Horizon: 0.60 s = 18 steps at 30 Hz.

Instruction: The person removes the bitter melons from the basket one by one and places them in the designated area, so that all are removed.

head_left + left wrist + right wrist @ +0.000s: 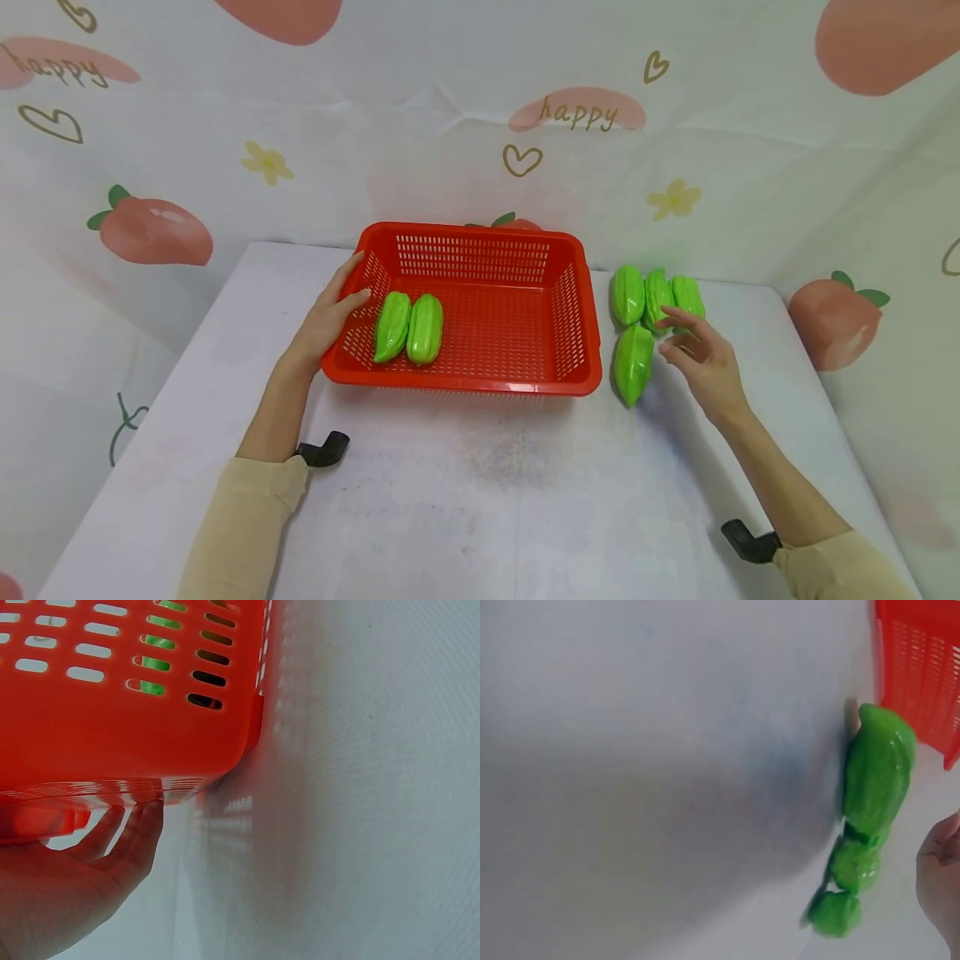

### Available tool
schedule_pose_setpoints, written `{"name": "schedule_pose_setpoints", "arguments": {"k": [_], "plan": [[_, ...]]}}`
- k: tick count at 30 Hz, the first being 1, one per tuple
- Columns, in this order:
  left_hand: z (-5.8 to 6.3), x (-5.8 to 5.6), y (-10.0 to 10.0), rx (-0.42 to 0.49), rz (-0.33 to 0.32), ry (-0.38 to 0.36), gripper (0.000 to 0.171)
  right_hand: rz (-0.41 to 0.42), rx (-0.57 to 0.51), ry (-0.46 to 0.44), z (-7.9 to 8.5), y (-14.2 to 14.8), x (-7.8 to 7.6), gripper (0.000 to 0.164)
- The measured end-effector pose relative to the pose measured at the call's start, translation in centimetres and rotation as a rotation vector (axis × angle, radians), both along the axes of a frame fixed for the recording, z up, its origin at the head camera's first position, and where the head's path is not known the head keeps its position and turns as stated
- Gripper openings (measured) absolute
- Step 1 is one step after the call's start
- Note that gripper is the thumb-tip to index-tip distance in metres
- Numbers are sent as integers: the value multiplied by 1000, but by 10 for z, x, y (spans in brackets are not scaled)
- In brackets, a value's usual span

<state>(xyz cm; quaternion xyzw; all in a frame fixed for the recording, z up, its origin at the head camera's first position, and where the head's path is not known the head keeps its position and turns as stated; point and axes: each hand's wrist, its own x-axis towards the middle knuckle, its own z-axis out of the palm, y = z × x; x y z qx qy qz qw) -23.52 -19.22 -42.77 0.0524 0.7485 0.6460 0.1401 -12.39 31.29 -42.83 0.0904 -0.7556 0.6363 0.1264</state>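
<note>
A red plastic basket [487, 333] stands on the table, holding two glossy green ribbed fruits, one [392, 327] beside the other [425, 330]. My left hand [324, 321] grips its left rim, thumb over the edge and fingers along the outer wall; the left wrist view shows the fingers [135, 832] against that wall. Right of the basket lie several more green ribbed fruits: three in a row at the back and one [633, 364] in front of them. My right hand [705, 362] hovers beside these, fingers loosely bent and holding nothing, fingertips overlapping the back row in the head view.
The white table [465, 500] ends at a printed cloth [420, 108] hanging behind and along both sides. A black wrist mount [324, 450] sticks out from the left forearm, another [750, 542] from the right one.
</note>
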Motion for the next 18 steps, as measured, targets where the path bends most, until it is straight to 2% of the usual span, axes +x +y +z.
{"name": "schedule_pose_setpoints", "arguments": {"k": [4,8,18], "plan": [[-1,-1,0,-6,5,0,61,18,-36,9,4,-5,0,46],[-1,-1,0,-9,3,-6,61,26,-28,12,7,-10,1,46],[2,1,0,-10,6,-14,60,109,-31,49,8,-28,-5,46]]}}
